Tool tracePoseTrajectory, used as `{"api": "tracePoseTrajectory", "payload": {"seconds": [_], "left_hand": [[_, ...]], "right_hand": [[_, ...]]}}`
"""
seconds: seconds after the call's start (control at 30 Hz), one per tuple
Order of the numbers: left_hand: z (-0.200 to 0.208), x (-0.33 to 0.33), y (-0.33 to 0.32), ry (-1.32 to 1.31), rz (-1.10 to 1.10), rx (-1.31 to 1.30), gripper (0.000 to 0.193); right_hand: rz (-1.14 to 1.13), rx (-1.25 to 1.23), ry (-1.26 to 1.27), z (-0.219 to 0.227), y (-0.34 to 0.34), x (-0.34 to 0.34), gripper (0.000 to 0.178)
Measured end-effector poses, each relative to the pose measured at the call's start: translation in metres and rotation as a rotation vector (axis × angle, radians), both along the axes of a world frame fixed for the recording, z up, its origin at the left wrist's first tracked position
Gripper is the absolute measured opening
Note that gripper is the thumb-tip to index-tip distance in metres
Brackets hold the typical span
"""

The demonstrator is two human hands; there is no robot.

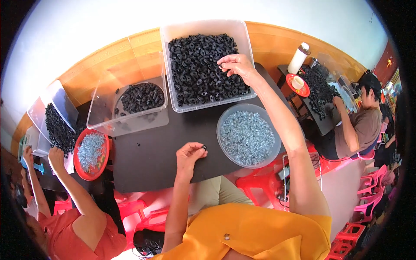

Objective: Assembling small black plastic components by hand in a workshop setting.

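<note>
My left hand (189, 159) is closed over the dark table, pinching a small black ring-like part (204, 147) between thumb and fingertips. Over the right side of a large clear plastic bin (209, 104) reaches my right hand (237, 68). Its fingers are bent together at the tips, and whatever they hold cannot be made out against the dark heap below. Many black ring-shaped parts (197, 71) fill that bin. Below my right forearm, a round clear tub (222, 152) holds a mass of small silvery-blue pieces (247, 136).
Left of the bin stands a clear box (130, 127) with black parts. A co-worker in red (93, 234) sits left, beside a red plate (89, 175) of silvery pieces. Another person (362, 123) works at the right table, near a white bottle (299, 57). Red stools (260, 184) stand below.
</note>
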State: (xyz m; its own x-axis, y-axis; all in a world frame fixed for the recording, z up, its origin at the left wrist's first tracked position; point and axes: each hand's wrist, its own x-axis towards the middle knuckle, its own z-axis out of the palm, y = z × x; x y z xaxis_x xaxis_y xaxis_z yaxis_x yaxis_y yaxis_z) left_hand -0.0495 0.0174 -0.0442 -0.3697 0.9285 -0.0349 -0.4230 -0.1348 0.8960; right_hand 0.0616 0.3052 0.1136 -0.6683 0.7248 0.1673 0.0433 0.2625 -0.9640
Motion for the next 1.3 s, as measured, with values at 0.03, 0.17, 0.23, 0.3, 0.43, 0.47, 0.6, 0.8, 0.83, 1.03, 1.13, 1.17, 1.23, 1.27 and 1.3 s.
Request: {"api": "tracePoseTrajectory", "payload": {"seconds": [0.03,0.17,0.23,0.3,0.43,0.47,0.6,0.8,0.83,1.03,1.13,1.17,1.23,1.27,1.3], "left_hand": [[0.0,0.0,0.0,-0.014,0.008,-0.005,0.011],[0.01,0.004,-0.001,-0.078,0.03,-0.031,0.01],[0.023,0.015,-0.005,-0.112,0.019,-0.006,0.011],[0.032,0.026,-0.007,-0.116,-0.026,0.053,0.011],[0.045,0.047,-0.01,-0.132,-0.077,0.092,0.015],[0.046,0.052,-0.01,-0.134,-0.086,0.086,0.015],[0.046,0.064,-0.011,-0.055,-0.068,0.094,0.014],[0.047,0.069,-0.013,-0.053,-0.039,0.088,0.017],[0.047,0.069,-0.014,-0.054,-0.036,0.085,0.018],[0.044,0.068,-0.016,0.05,-0.009,0.073,0.021],[0.043,0.07,-0.016,0.098,0.017,0.044,0.021],[0.042,0.07,-0.016,0.095,0.018,0.045,0.021],[0.04,0.07,-0.017,0.112,0.012,0.036,0.02],[0.04,0.069,-0.018,0.11,0.013,0.037,0.02],[0.04,0.069,-0.018,0.151,0.015,0.011,0.019]], "right_hand": [[0.014,-0.051,0.019,0.0,-0.007,0.005,0.015],[0.092,-0.124,0.069,-0.001,-0.059,0.032,0.019],[0.142,-0.068,0.027,-0.009,-0.1,0.055,0.022],[0.172,-0.094,0.04,-0.028,-0.137,0.069,0.021],[0.106,-0.268,0.087,-0.052,-0.188,0.094,0.017],[0.1,-0.235,0.092,-0.055,-0.194,0.097,0.016],[0.111,-0.116,0.088,-0.06,-0.204,0.103,0.014],[0.121,-0.093,0.065,-0.059,-0.21,0.101,0.013],[0.11,-0.056,0.048,-0.06,-0.211,0.101,0.014],[0.023,0.313,-0.043,-0.062,-0.218,0.096,0.017],[-0.011,0.439,-0.065,-0.068,-0.22,0.094,0.017],[-0.025,0.465,-0.062,-0.07,-0.22,0.093,0.016],[-0.02,0.466,-0.075,-0.072,-0.221,0.092,0.015],[-0.017,0.466,-0.086,-0.073,-0.221,0.092,0.014],[-0.016,0.466,-0.088,-0.074,-0.221,0.091,0.014]]}}
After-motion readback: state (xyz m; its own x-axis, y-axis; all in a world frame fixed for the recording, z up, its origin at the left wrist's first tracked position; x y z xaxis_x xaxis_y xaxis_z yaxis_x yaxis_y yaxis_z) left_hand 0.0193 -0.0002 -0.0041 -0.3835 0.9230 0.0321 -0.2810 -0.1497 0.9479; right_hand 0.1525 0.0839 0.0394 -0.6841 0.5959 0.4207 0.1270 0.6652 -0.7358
